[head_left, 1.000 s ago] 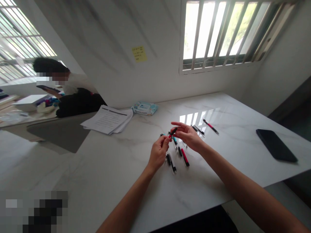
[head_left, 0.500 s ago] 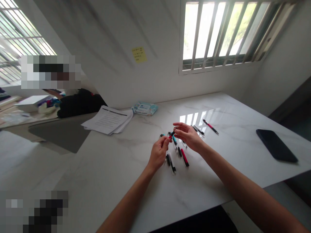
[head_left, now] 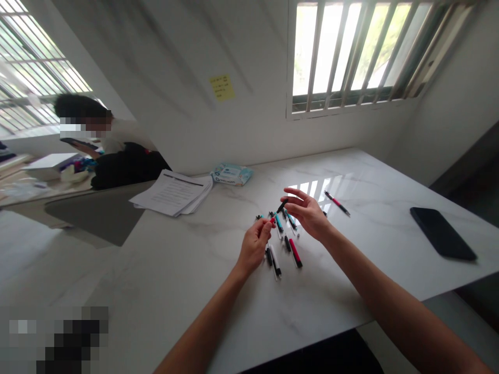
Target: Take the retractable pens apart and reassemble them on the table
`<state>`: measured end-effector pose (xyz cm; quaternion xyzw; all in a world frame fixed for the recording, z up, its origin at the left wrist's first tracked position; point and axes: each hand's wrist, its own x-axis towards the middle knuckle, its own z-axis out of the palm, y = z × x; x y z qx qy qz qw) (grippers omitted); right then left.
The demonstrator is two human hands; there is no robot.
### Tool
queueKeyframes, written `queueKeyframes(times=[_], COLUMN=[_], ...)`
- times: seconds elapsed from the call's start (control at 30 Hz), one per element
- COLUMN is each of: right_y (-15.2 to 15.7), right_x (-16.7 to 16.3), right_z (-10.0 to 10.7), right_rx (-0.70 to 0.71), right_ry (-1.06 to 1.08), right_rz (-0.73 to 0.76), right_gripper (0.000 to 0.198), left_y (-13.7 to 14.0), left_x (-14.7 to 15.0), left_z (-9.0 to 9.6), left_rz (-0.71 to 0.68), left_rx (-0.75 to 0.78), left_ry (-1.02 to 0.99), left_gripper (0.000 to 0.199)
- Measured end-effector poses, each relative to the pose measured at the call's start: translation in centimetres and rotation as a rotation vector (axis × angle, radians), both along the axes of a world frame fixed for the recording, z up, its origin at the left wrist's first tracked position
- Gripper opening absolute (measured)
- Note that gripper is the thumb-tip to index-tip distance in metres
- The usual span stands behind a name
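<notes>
White tabletop [head_left: 312,311]: marble-veined, with the person's 2 bare forearms reaching over it from the near side and converging.
Left arm: slants up and to the right, wrist nearly straight.
Left hand [head_left: 254,243]: closed and curled, thumb uppermost, pinching a red piece [head_left: 273,221] whose end pokes out toward the other hand.
Right arm: slants up and to the left.
Right hand [head_left: 310,214]: half open, fingers spread and lightly bent, holding a slim black piece [head_left: 281,205] at the fingertips.
Between the hands: the black piece tilts down toward the red piece; whether they touch cannot be told.
Loose pen parts: turquoise pieces [head_left: 279,223] lie under and between the hands; a red barrel [head_left: 295,252] lies nearer the person.
Red-and-black pen [head_left: 337,203]: lies apart, beyond the right hand.
</notes>
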<state>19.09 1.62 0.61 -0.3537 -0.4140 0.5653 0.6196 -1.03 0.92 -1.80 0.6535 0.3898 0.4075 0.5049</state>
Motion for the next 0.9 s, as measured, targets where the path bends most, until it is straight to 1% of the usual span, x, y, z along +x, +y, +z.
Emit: queueKeyframes(times=[0.13, 0.23, 0.33, 0.43, 0.5, 0.6, 0.67, 0.73, 0.77, 0.83, 0.9], right_y=[-0.1, -0.2, 0.0, 0.4, 0.7, 1.2, 1.1, 0.3, -0.3, -2.1, -3.9], right_x=[0.4, 0.8, 1.8, 2.8, 3.3, 3.9, 4.5, 5.4, 5.8, 6.6, 6.8], right_z=[0.5, 0.9, 1.3, 1.6, 1.6, 1.2, 0.7, -0.2, -0.7, -1.8, -2.8], right_rx=[0.027, 0.042, 0.060, 0.064, 0.051, 0.035, 0.020, -0.008, -0.025, -0.029, -0.028], right_ry=[0.025, 0.051, 0.136, 0.224, 0.246, 0.216, 0.115, -0.110, -0.274, -0.626, -0.889], right_rz=[0.047, 0.071, -0.008, -0.108, -0.122, -0.140, -0.193, -0.234, -0.227, -0.162, -0.075], right_gripper=[0.057, 0.051, 0.042, 0.038, 0.038, 0.036, 0.033, 0.031, 0.030, 0.028, 0.026], left_y=[-0.1, -0.1, -0.1, -0.2, -0.3, -0.4, -0.4, -0.3, -0.2, -0.1, 0.0], left_x=[0.1, 0.2, 0.2, 0.2, 0.3, 0.4, 0.2, 0.0, -0.1, -0.2, -0.2], left_z=[0.0, 0.2, 0.2, 0.3, 0.4, 0.7, 1.1, 1.5, 1.6, 1.8, 1.8], left_rz=[-0.048, -0.070, -0.075, -0.092, -0.104, -0.111, -0.108, -0.092, -0.079, -0.054, -0.042], left_rx=[0.038, 0.052, 0.053, 0.042, 0.028, -0.009, -0.037, -0.050, -0.049, -0.042, -0.033], left_ry=[0.014, 0.009, 0.010, 0.002, -0.017, -0.084, -0.144, -0.183, -0.192, -0.192, -0.176], left_gripper=[0.032, 0.027, 0.025, 0.026, 0.026, 0.027, 0.027, 0.028, 0.027, 0.027, 0.027])
